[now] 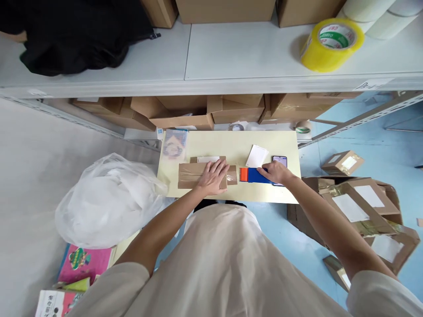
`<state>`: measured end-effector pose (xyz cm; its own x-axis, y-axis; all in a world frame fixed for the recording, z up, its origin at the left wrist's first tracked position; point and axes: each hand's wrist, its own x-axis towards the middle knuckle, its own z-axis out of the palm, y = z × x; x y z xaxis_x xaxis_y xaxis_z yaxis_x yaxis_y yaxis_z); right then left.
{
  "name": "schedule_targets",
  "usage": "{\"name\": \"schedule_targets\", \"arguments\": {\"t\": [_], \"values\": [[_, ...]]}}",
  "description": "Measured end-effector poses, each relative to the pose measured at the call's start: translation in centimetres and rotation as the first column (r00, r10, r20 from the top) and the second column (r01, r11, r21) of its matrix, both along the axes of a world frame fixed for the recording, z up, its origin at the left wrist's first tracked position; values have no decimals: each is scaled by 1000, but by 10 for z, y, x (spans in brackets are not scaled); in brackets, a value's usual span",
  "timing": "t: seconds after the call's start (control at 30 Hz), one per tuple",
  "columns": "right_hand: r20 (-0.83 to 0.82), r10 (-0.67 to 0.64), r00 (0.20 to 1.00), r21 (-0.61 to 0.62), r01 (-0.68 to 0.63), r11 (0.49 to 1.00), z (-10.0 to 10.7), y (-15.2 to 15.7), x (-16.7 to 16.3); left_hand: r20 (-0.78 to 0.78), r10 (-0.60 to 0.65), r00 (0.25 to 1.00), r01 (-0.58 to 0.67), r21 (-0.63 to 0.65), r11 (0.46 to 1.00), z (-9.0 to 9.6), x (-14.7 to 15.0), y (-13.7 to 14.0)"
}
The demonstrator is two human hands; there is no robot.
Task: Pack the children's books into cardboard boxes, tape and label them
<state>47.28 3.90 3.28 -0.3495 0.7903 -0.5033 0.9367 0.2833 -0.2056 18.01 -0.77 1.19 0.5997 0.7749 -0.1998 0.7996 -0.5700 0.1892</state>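
A closed cardboard box (188,176) lies on the pale yellow table. My left hand (213,177) rests flat on its right part, fingers apart. Clear tape shines on a brown cardboard piece (232,175) at the box's right end. To the right, my right hand (274,173) grips a blue tape dispenser (256,175) with an orange end that points at the box. Partly under that hand is a phone (280,161). White paper slips (257,155) lie just behind the dispenser. Behind the box, a cardboard piece with a white label (208,159) shows in part.
Around me are the yellow table (224,143), a plastic-wrapped packet (174,144), a big white plastic bag (109,202) on the left and labelled boxes (360,202) on the right. A shelf (231,53) ahead bears a yellow tape roll (332,44) and black cloth (76,35).
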Motion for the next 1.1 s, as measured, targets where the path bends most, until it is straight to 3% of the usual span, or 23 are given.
{"name": "schedule_targets", "arguments": {"t": [0.13,0.23,0.3,0.37,0.43,0.53,0.67,0.73,0.83,0.93,1.0,1.03,1.1], "values": [[152,-60,987,10,59,998,13,-1,-58,9,-15,1000,15,-1,1000,3,1,-1],[168,-52,984,29,48,998,16,-8,-101,-7,-6,1000,6,-13,1000,3,4,0],[171,-14,985,8,13,1000,12,-13,-112,-17,5,1000,-6,-30,1000,2,6,1],[175,-51,983,19,48,999,7,-21,-106,-2,7,1000,-7,-49,999,0,6,3],[149,-207,967,107,192,975,0,-33,-87,43,-5,999,8,-65,998,-1,4,4],[28,-431,902,236,413,879,-16,-59,-58,129,-30,991,41,-79,996,-1,-4,5],[-68,-492,868,206,495,844,-55,-99,-51,160,-51,986,55,-24,998,1,-25,1],[-90,-528,845,197,535,822,-78,-115,-59,142,-6,990,1,31,1000,2,-41,-5],[-147,-540,828,225,560,797,-100,-131,-69,138,168,976,-181,86,980,1,-71,-18],[-242,-520,819,332,574,749,-102,-140,-74,218,406,888,-431,84,898,-5,-105,-32],[-307,-486,818,393,574,718,-94,-141,-80,322,535,781,-563,-6,826,-13,-128,-41],[-343,-450,824,396,562,727,-89,-140,-86,373,586,719,-600,-92,795,-17,-139,-46],[-430,-348,833,336,506,794,-82,-137,-102,448,670,592,-603,-306,737,-27,-156,-54]]}}
